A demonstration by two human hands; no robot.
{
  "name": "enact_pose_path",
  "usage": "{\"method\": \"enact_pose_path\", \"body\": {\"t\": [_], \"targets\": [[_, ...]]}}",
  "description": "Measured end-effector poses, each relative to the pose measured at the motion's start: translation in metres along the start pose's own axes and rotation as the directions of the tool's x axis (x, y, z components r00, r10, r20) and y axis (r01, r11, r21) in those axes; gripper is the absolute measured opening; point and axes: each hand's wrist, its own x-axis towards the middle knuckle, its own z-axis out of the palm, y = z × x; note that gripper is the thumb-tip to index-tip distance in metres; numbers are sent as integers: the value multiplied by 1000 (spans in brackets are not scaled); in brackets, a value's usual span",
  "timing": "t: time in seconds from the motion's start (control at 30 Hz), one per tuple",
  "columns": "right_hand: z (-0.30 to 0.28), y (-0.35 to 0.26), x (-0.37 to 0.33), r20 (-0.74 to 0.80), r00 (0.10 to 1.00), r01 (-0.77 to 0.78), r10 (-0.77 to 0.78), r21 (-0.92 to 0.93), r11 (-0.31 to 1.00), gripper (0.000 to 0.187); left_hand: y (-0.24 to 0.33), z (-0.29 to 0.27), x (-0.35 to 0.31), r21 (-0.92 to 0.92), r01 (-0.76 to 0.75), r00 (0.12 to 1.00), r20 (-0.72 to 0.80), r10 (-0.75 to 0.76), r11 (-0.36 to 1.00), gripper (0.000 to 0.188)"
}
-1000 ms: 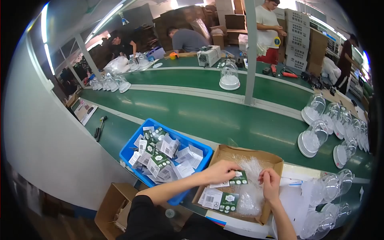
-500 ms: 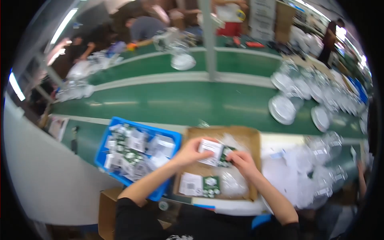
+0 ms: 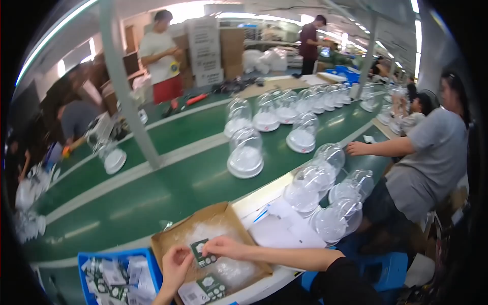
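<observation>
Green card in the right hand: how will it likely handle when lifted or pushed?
The green card is probably light, since it looks thin. It's likely fairly stiff, as it looks flat while pinched by the right hand. Being flat, it should slide, not roll.

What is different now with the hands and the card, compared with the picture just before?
The view has swung right. Both hands held the card; now the right hand grips the green card, its white panel no longer showing. Whether the left hand still touches it is unclear. The other card stays in the cardboard tray, the blue bin left of it.
</observation>
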Motion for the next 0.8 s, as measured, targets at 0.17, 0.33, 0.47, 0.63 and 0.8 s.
{"method": "enact_pose_path", "body": {"t": [0.17,0.33,0.47,0.63,0.8], "targets": [[1,-9,-7,20,986,167,-167,-228,959,23,6,12,-3,-21,-20,993,114,22,1000,23],[2,-11,-1,18,973,230,-231,-200,952,16,-11,5,9,13,-44,995,87,42,999,21],[9,-13,5,-95,848,445,-521,-405,799,14,9,0,15,48,-42,997,-65,45,998,17],[0,-34,-13,-259,791,313,-554,-607,730,13,11,2,12,375,-88,993,-36,110,923,18],[23,-28,-22,-210,863,334,-460,-446,830,14,20,10,-2,362,-66,998,46,53,930,19]]}}
